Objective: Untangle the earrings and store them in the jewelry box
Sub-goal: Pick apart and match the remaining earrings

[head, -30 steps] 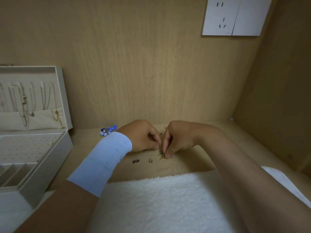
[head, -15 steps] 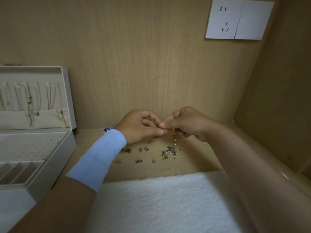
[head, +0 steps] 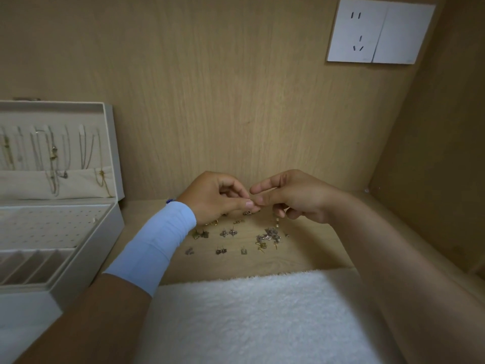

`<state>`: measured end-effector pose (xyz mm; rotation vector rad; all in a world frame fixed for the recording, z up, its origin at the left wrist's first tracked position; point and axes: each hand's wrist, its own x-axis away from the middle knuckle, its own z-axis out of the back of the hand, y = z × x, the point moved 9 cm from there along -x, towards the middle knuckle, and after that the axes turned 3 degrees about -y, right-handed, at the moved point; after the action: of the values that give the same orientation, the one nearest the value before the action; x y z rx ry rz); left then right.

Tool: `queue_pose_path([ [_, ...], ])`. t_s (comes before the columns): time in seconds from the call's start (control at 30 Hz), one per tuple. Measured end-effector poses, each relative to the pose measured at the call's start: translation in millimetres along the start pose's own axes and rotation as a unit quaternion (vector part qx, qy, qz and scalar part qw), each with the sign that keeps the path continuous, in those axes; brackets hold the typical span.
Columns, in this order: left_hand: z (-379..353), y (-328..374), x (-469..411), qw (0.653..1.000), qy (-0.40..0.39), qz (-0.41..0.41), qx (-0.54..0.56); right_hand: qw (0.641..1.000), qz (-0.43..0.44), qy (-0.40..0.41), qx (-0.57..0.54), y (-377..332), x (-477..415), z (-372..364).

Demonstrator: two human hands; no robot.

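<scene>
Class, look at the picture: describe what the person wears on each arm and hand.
A light blue sleeve, close-fitting with faint creases, covers the left wrist and lower forearm and ends in a straight edge; the arm above it is bare. The left hand and right hand show no glove, ring or watch. The right forearm has no sleeve.

The left hand (head: 215, 198) and the right hand (head: 296, 198) are both bare, and a short, plain nail shows on the left thumb. A pale blue sleeve band (head: 157, 243) wraps the left wrist and the lower part of that arm. It is a smooth, close-fitting tube of fabric, with fine creases near the wrist and a faint fold line across its middle. Its upper edge ends cleanly, and past it the left forearm (head: 86, 319) is uncovered. The right forearm (head: 393, 258) is uncovered along its whole visible length.
</scene>
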<state>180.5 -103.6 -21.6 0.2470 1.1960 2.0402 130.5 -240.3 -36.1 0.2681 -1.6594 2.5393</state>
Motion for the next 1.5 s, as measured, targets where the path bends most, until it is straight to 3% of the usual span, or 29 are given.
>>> queue_pose_path([
  [0.1, 2.3, -3.2, 0.7, 1.0, -0.014, 0.007, -0.018, 0.991, 0.03, -0.012, 0.132, -7.0, 4.2, -1.9],
  [0.2, 4.4, -8.7, 2.6, 0.998, -0.036, 0.036, -0.034, 0.949, 0.027, -0.065, 0.308, -4.7, 5.9, -15.1],
  [0.27, 5.3, -10.6, 3.1, 0.998, -0.045, 0.051, -0.016, 0.933, 0.01, -0.088, 0.348, 1.1, 4.5, -23.4],
  [0.67, -3.4, -11.4, 9.7, 0.986, -0.136, 0.069, -0.074, 0.928, 0.008, -0.098, 0.361, 4.8, 3.0, -35.4],
  [0.9, 37.3, 1.8, 28.9, 0.991, -0.059, 0.072, -0.096, 0.956, 0.085, -0.05, 0.277, -30.7, 8.7, -35.2],
  [1.03, 64.3, -5.3, 54.6, 0.988, -0.066, 0.089, -0.111, 0.967, 0.137, -0.013, 0.215, -54.3, 7.2, -53.9],
  [1.17, 85.4, -16.5, 78.9, 0.972, -0.042, 0.126, -0.195, 0.95, 0.149, -0.018, 0.273, -69.6, -2.9, -91.4],
  [1.5, 86.8, -48.6, 106.6, 0.888, -0.03, 0.192, -0.417, 0.889, 0.123, -0.032, 0.44, -71.9, -23.1, -162.5],
])
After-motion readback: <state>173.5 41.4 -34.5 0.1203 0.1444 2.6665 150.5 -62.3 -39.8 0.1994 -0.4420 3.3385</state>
